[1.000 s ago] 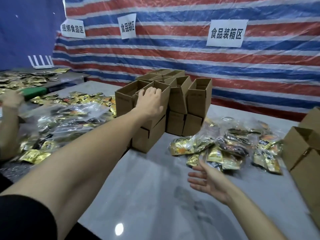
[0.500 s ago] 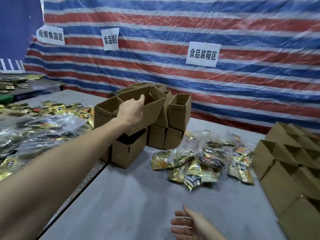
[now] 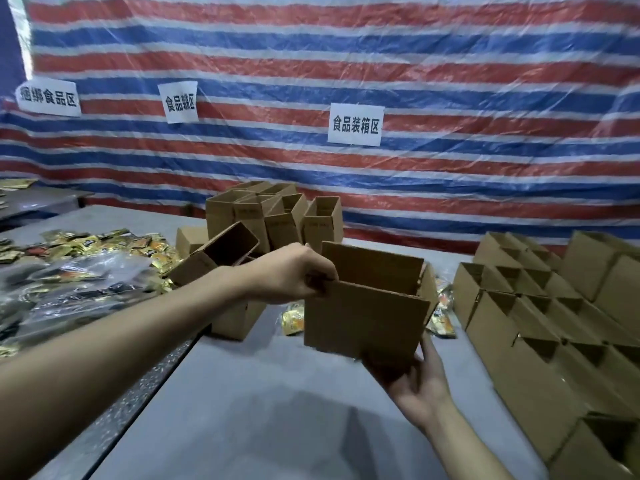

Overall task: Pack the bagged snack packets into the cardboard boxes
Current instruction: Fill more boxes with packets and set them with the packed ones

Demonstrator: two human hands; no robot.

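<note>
An open cardboard box (image 3: 363, 317) hangs above the grey table (image 3: 263, 403) in front of me. My left hand (image 3: 294, 275) grips its upper left rim, fingers curled over the edge. My right hand (image 3: 415, 379) cups the box's lower right corner from underneath. Behind the box lie bagged snack packets (image 3: 292, 318), mostly hidden by it; a few more show at its right side (image 3: 441, 320).
A pile of empty boxes (image 3: 273, 216) stands at the back centre, one tipped on its side (image 3: 221, 254). Rows of open boxes (image 3: 540, 306) fill the right side. Loose and bagged packets (image 3: 79, 271) cover the left table. A striped tarp with paper signs hangs behind.
My left hand has lifted one box off the pile and brought it toward me and to the right. My right hand has risen from low in view to meet its lower corner.
</note>
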